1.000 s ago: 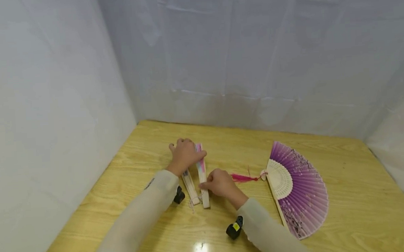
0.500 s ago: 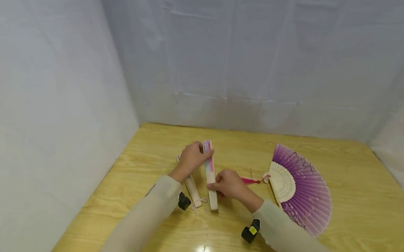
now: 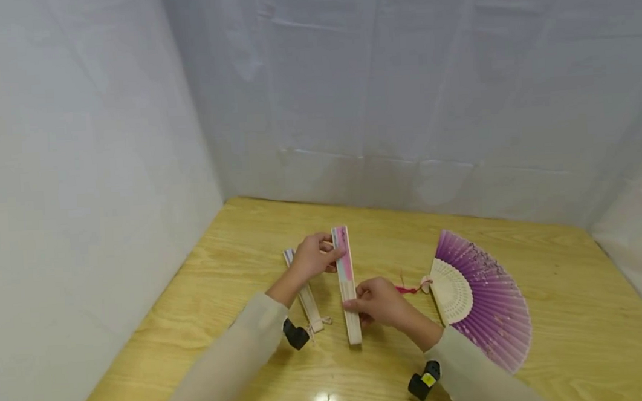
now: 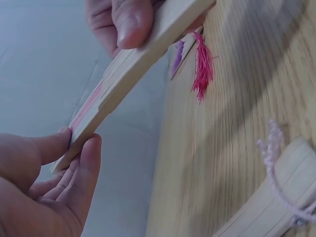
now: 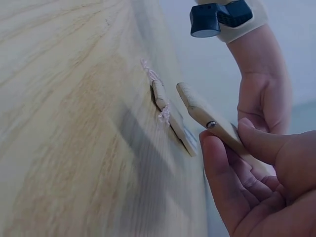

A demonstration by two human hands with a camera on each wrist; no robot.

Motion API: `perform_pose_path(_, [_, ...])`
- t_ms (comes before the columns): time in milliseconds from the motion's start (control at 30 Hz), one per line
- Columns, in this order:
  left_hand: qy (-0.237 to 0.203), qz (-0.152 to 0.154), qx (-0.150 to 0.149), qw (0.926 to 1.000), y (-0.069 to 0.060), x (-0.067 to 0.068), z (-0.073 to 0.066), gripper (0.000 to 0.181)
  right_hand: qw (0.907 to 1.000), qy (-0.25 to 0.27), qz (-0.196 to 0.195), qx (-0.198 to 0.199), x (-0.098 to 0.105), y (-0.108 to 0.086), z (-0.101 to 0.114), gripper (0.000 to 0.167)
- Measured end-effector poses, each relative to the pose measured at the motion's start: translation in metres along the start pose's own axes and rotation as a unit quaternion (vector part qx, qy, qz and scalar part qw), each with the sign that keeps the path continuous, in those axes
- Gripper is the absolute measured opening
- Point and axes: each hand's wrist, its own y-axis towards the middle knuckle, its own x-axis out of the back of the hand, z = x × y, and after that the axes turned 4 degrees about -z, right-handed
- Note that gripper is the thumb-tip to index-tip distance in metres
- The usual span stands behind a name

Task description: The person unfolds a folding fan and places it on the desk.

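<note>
A folded hand fan (image 3: 347, 287) with pale wooden ribs and a pink and light blue leaf is held above the table by both hands. My left hand (image 3: 315, 255) pinches its far, coloured end between thumb and fingers. Lower down, my right hand (image 3: 382, 301) grips the wooden part near the pivot; the right wrist view shows the metal rivet (image 5: 211, 124) just beyond the fingertips. Another folded fan (image 3: 310, 304) lies on the table by my left hand, partly hidden by it. A pale pink cord (image 4: 272, 153) loops around its wooden end.
An open purple fan (image 3: 495, 300) with a blossom pattern lies to the right, its lower edge behind my right sleeve. Its red tassel (image 4: 202, 66) reaches toward my right hand. White sheeting (image 3: 380, 88) walls the wooden table (image 3: 588, 307) at the back and sides.
The pink fan has come up off the table and moved right, away from the other folded fan. My left hand has shifted right and now pinches its far end.
</note>
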Motion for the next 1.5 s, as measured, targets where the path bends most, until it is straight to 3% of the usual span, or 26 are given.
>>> perform_pose_path(200, [-0.064, 0.024, 0.013, 0.9976, -0.005, -0.004, 0.002, 0.051, 0.9964, 0.075, 0.04, 0.0, 0.006, -0.006, -0.006, 0.017])
perform_pose_path(400, [-0.064, 0.032, 0.012, 0.9974, -0.009, -0.006, 0.002, 0.038, 0.9908, 0.123, 0.056, -0.006, 0.01, -0.008, -0.008, 0.025])
perform_pose_path(767, [-0.052, 0.05, 0.004, 0.9974, -0.017, -0.012, 0.002, 0.024, 0.9839, 0.178, 0.009, -0.013, 0.01, -0.008, -0.014, 0.028])
perform_pose_path(1267, [-0.052, 0.082, 0.005, 0.9953, -0.026, -0.017, 0.013, 0.024, 0.9677, 0.251, -0.008, -0.024, 0.006, -0.009, -0.025, 0.025])
perform_pose_path(1500, [-0.064, 0.104, 0.001, 0.9925, -0.034, -0.022, 0.017, 0.025, 0.9658, 0.257, -0.025, -0.023, 0.009, -0.008, -0.026, 0.022])
